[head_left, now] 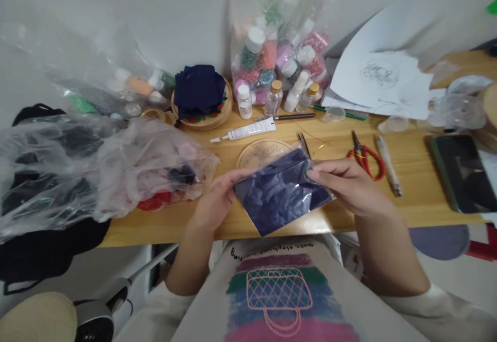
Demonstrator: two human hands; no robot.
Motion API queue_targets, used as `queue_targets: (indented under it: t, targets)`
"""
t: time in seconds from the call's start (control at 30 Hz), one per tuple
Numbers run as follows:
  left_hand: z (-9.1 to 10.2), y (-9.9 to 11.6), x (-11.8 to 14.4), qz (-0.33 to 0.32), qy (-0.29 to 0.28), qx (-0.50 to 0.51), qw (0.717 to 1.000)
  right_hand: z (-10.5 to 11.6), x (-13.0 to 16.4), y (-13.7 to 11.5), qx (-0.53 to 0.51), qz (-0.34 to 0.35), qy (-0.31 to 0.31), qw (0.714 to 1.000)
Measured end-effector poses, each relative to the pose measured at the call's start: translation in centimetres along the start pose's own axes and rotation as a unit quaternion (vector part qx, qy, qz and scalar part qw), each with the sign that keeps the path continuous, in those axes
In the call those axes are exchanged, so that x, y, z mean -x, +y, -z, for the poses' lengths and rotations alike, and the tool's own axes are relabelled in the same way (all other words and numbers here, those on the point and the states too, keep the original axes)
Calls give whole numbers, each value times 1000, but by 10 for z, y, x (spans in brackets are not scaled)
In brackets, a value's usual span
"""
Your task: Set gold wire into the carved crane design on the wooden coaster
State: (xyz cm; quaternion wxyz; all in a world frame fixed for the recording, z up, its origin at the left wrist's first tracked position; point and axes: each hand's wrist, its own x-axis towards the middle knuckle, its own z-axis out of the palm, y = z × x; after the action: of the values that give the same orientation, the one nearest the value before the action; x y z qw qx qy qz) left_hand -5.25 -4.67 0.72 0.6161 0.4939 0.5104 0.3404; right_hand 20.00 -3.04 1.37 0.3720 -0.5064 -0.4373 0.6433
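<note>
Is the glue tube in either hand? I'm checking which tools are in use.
No. The glue tube lies on the table, while the left hand and right hand both hold the dark blue packet.

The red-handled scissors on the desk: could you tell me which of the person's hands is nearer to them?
The right hand is nearer: the red-handled scissors lie just beyond its knuckles. The left hand grips the opposite edge of the dark blue packet, farther off.

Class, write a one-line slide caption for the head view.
Both hands, left and right, hold a dark blue packet over a wooden table cluttered with bead bottles.
</note>
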Motion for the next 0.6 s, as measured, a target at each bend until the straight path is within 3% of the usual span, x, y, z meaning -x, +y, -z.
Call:
queue_targets:
  t: [0.1,0.2,0.27,0.33,0.4,0.5,0.6]
  targets:
    - [10,16,-16,38,-111,96,988,5,-7,-18,85,-3,-125,989]
    - [7,26,-35,83,-199,60,975,2,-20,-33,173,16,-217,961]
    - [0,28,-46,65,-230,38,970,0,-29,-37,204,37,-237,949]
    - [-5,25,-54,37,-222,40,973,-1,-36,-35,184,60,-211,958]
    - [-7,19,-58,29,-190,51,980,0,-43,-28,117,67,-147,980]
    - [-8,8,-61,38,-124,94,987,2,-51,-15,19,39,-64,997]
    - [-8,2,-61,34,-48,133,989,1,-53,-7,12,27,-61,998]
